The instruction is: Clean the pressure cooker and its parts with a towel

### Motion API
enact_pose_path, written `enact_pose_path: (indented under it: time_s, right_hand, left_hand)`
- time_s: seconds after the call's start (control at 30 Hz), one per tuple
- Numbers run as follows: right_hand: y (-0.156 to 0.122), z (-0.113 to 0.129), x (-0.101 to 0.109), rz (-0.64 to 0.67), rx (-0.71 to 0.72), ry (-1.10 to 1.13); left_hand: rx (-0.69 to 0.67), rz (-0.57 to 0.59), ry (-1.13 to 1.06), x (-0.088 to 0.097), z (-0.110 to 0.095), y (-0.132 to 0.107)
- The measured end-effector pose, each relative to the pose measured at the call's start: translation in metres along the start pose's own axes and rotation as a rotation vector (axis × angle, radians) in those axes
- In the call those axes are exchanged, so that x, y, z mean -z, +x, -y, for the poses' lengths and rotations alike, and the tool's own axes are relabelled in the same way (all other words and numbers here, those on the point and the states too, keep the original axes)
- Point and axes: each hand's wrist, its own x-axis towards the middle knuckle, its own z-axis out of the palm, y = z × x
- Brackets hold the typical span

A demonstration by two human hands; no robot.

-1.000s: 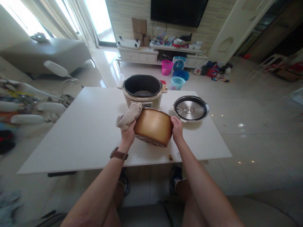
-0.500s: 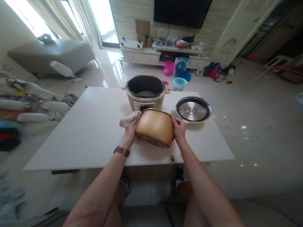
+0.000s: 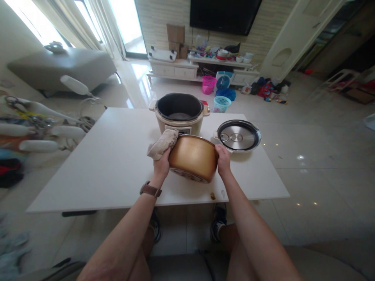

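Note:
Between my hands hangs a gold inner pot (image 3: 193, 158), tilted above the white table (image 3: 111, 171) so that its underside partly faces me. My left hand (image 3: 162, 162) presses a greyish patterned cloth (image 3: 163, 144) against the pot's left side near the rim; the fingers are partly hidden by the cloth. My right hand (image 3: 223, 158) grips the pot's right side near the rim. Just behind stands the cooker body (image 3: 179, 121), beige with a dark, uncovered cavity. To the right its round lid (image 3: 238, 136) lies with the metal inside facing up.
A small brown object (image 3: 213, 196) and a small clear piece (image 3: 223, 193) lie near the table's front edge. Beyond the table are a light blue basket (image 3: 222, 104), a pink basket (image 3: 208, 85) and a white TV cabinet (image 3: 172, 70). White-armed equipment (image 3: 43, 132) stands at the left.
The cloth in my left hand has shifted up along the pot's left rim and bunched more. The pot has moved slightly right, still tilted, with my right hand still on it.

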Motion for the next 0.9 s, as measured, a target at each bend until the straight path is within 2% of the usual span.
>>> enact_pose_path:
  time_s: [0.13,0.27,0.37,0.47,0.73,0.9]
  right_hand:
    - [0.0,-0.007,-0.005,0.034,-0.116,-0.038]
    - [0.001,-0.006,-0.008,0.088,-0.102,-0.087]
    - [-0.002,0.004,-0.01,0.109,-0.003,-0.117]
    - [-0.007,0.012,-0.014,0.075,0.078,-0.134]
    - [-0.008,0.002,-0.014,-0.01,-0.023,-0.106]
    - [0.002,-0.001,-0.002,0.02,-0.04,-0.068]
  left_hand:
    - [-0.128,0.07,0.056,0.005,-0.011,-0.008]
    - [-0.134,0.062,0.042,0.01,-0.014,-0.003]
    - [-0.05,0.023,0.01,0.012,-0.01,0.005]
    - [0.022,0.012,0.005,0.013,-0.003,0.011]
    - [0.17,-0.006,-0.021,0.011,0.013,0.022]
    - [0.433,0.015,-0.165,0.009,0.029,0.023]
